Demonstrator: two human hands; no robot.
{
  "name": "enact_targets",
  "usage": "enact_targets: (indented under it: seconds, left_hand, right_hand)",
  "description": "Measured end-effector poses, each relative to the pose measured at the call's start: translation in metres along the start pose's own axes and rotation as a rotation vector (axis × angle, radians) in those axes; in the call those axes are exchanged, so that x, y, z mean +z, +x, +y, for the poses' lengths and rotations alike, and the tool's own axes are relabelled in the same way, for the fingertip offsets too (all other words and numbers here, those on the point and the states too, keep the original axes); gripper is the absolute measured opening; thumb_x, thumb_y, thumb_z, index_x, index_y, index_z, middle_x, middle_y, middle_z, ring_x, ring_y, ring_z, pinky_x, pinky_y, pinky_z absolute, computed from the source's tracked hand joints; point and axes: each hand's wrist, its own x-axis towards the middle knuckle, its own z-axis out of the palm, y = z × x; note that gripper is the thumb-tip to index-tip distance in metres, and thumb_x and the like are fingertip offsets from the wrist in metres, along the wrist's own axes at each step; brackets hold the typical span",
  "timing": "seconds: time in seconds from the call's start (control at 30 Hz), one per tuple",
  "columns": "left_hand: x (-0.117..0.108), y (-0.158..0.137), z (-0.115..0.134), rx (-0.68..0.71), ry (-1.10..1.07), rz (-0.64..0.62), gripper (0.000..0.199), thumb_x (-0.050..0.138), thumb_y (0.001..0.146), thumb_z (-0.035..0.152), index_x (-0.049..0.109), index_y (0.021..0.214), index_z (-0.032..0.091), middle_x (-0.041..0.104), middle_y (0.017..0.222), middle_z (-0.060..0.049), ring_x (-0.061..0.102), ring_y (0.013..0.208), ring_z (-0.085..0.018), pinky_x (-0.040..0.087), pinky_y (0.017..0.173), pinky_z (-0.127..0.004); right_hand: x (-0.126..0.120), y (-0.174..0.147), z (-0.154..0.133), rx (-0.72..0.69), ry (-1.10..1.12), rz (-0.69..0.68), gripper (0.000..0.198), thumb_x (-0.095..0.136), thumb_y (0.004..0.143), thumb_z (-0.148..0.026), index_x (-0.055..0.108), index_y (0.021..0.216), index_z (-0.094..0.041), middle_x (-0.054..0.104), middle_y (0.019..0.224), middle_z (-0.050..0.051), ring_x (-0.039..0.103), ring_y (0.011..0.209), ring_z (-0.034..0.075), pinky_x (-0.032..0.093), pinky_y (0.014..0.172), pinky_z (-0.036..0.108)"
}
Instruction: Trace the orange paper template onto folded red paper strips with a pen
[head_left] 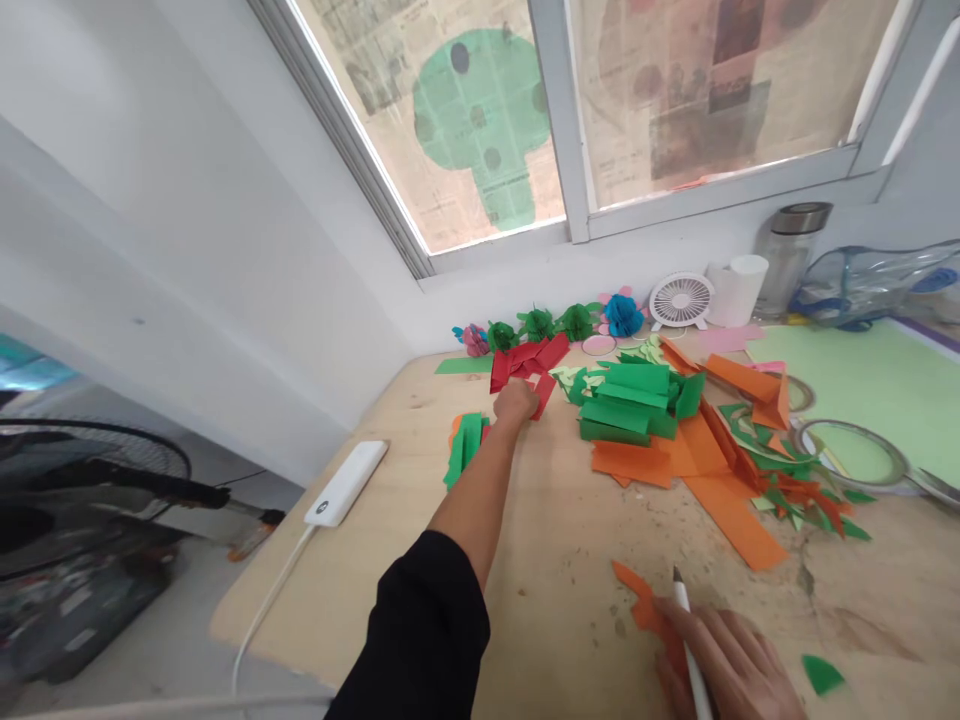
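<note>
Black wire guard of a floor fan [161, 440] shows at far left, beyond the edge of the pale wooden surface [300, 590]. On that surface, near its left edge, lies a white slab-shaped device [349, 485] with a cable running off its lower end. Next comes a small stack of green folded paper [463, 450], with a little orange and red showing at its edges. Behind it, paper flowers [538, 324] in pink, green and blue line the wall. The left hand [515, 400] reaches to the red folded papers [529, 358] in front of the flowers; its fingers are curled, but I cannot tell whether its grip has closed on one. To the right, green folded papers [630, 390] are piled beside orange folded strips [697, 450], with a white desk fan [681, 299] behind. Nearer the viewer, an orange paper scrap [636, 590] lies under the right hand [731, 660], whose grip is clamped on a white pen [697, 682], tip pointing away. Farther right are a tape roll [853, 424], a glass bottle [784, 265] and a light green sheet [922, 410].
</note>
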Motion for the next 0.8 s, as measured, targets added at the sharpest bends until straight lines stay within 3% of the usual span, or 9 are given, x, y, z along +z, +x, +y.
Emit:
enact_targets:
  seconds: [0.13, 0.2, 0.3, 0.43, 0.53, 0.6, 0.7, 0.8]
  left_hand:
    - [-0.007, -0.027, 0.005, 0.004, -0.059, -0.008, 0.032, 0.060, 0.094, 0.035, 0.058, 0.119, 0.017, 0.061, 0.118, -0.008, 0.062, 0.102, -0.021, 0.055, 0.086, -0.040]
    - [-0.007, -0.054, 0.003, 0.022, -0.107, 0.013, 0.017, 0.057, 0.094, 0.032, 0.065, 0.099, 0.017, 0.066, 0.102, -0.006, 0.064, 0.096, -0.019, 0.052, 0.081, -0.032]
    - [-0.003, -0.116, -0.005, 0.063, -0.196, 0.021, 0.022, 0.055, 0.092, 0.031, 0.063, 0.075, 0.019, 0.067, 0.081, -0.002, 0.064, 0.084, -0.017, 0.046, 0.070, -0.026]
    - [0.004, -0.209, -0.020, 0.126, -0.295, -0.086, 0.029, 0.059, 0.086, 0.032, 0.056, 0.060, 0.019, 0.061, 0.060, 0.003, 0.058, 0.061, -0.012, 0.039, 0.057, -0.023]
    - [0.007, -0.255, -0.031, 0.150, -0.301, -0.149, 0.034, 0.063, 0.083, 0.034, 0.054, 0.053, 0.019, 0.056, 0.052, 0.004, 0.054, 0.053, -0.012, 0.036, 0.053, -0.024]
    - [0.007, -0.270, -0.036, 0.158, -0.288, -0.151, 0.031, 0.062, 0.083, 0.037, 0.057, 0.058, 0.020, 0.058, 0.053, 0.003, 0.054, 0.054, -0.013, 0.037, 0.055, -0.025]
    - [0.006, -0.277, -0.045, 0.213, -0.223, -0.092, 0.015, 0.060, 0.086, 0.036, 0.065, 0.086, 0.022, 0.061, 0.059, 0.003, 0.059, 0.062, -0.016, 0.044, 0.064, -0.027]
    - [0.007, -0.275, -0.058, 0.422, -0.187, 0.005, 0.026, 0.054, 0.090, 0.025, 0.060, 0.115, 0.020, 0.069, 0.083, -0.002, 0.063, 0.082, -0.020, 0.048, 0.079, -0.033]
  right_hand:
    - [-0.022, 0.013, -0.007, -0.012, 0.019, -0.132, 0.026, 0.051, 0.092, -0.029, 0.062, 0.115, -0.023, 0.070, 0.091, 0.007, 0.064, 0.079, 0.023, 0.047, 0.074, 0.037]
    - [-0.032, 0.019, -0.011, -0.004, 0.001, -0.225, 0.027, 0.048, 0.093, -0.027, 0.062, 0.115, -0.022, 0.069, 0.092, 0.008, 0.062, 0.083, 0.024, 0.046, 0.076, 0.038]
    - [-0.039, 0.025, -0.014, -0.009, -0.030, -0.298, 0.030, 0.046, 0.093, -0.024, 0.058, 0.121, -0.021, 0.067, 0.096, 0.009, 0.060, 0.087, 0.025, 0.045, 0.078, 0.039]
    - [-0.040, 0.026, -0.014, -0.025, -0.054, -0.329, 0.029, 0.047, 0.093, -0.024, 0.057, 0.120, -0.020, 0.065, 0.093, 0.009, 0.056, 0.087, 0.025, 0.042, 0.074, 0.037]
    - [-0.040, 0.027, -0.014, -0.037, -0.068, -0.321, 0.025, 0.048, 0.093, -0.025, 0.058, 0.115, -0.020, 0.065, 0.093, 0.009, 0.055, 0.087, 0.025, 0.040, 0.073, 0.035]
    - [-0.040, 0.027, -0.014, -0.038, -0.094, -0.308, 0.023, 0.048, 0.093, -0.026, 0.059, 0.113, -0.019, 0.065, 0.092, 0.008, 0.055, 0.084, 0.024, 0.038, 0.071, 0.034]
    - [-0.040, 0.027, -0.015, -0.030, -0.146, -0.283, 0.023, 0.049, 0.093, -0.028, 0.060, 0.111, -0.020, 0.066, 0.089, 0.007, 0.055, 0.081, 0.023, 0.035, 0.069, 0.032]
    - [-0.041, 0.027, -0.016, -0.018, -0.188, -0.274, 0.022, 0.049, 0.094, -0.028, 0.061, 0.111, -0.020, 0.067, 0.089, 0.006, 0.056, 0.081, 0.023, 0.033, 0.068, 0.032]
